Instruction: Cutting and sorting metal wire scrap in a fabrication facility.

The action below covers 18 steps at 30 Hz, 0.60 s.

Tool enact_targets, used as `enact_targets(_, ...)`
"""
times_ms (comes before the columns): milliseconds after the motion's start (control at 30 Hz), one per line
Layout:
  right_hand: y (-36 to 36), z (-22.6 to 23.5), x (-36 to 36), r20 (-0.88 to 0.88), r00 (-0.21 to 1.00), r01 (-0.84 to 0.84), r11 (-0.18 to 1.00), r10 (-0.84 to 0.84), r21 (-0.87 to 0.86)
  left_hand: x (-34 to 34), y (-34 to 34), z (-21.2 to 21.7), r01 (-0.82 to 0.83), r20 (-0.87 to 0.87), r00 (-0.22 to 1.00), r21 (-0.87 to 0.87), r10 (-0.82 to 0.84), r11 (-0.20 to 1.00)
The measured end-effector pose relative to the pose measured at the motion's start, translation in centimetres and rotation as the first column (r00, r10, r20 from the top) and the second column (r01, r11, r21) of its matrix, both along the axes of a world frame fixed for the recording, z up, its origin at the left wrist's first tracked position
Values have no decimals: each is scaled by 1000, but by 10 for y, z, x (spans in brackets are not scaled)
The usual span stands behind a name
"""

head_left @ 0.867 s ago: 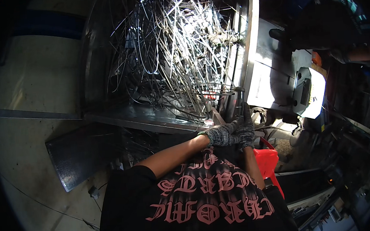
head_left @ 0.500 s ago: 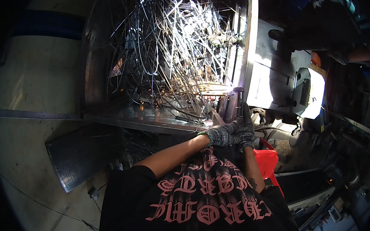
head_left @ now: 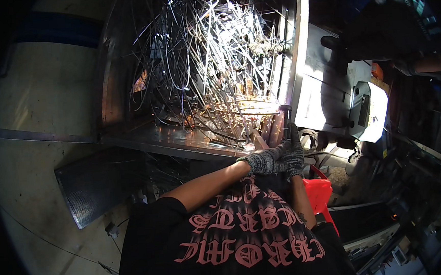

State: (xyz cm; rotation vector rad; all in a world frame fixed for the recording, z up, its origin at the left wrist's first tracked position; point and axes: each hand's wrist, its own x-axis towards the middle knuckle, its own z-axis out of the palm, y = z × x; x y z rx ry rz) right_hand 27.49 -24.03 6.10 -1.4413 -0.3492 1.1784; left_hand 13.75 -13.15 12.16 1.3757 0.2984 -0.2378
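Both my hands wear grey knitted gloves and meet at the near right corner of a metal bin. My right hand (head_left: 294,155) is closed around a black cutting torch (head_left: 287,116), its head pointing left. Bright light and orange sparks (head_left: 251,108) burst from the tip and spray left into the bin. Pressed against the right hand, my left hand (head_left: 266,161) is closed; what its fingers grip is hidden. Just beyond the gloves stand narrow metal pieces (head_left: 259,141) beside the torch. A tangle of thin metal strips (head_left: 214,51) fills the bin, behind the sparks.
The bin's metal rim (head_left: 180,149) runs along the near side. A pale metal bar (head_left: 300,40) edges its right. Farther right are a white box-like machine (head_left: 369,110), a red plastic chair (head_left: 317,194) and another person's hand (head_left: 406,68). A dark perforated panel (head_left: 94,190) leans at left.
The orange sparks have grown denser and spread farther across the strips. The torch head has shifted very slightly; both my hands stay nearly in place.
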Motion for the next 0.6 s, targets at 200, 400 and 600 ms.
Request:
enact_targets(200,-1,1,2,-33,999,-11,999,12,44,-2,-19,-31,-42,63,997,129,34,991)
enact_targets(400,-2,21,-4,359,928,-46,986,101,-159,3,1,9,-20,51,999,48,18,999)
enact_targets(600,26,48,0,421,897,-93,988,138,-126,0,10,15,13,-89,996,219,7,976)
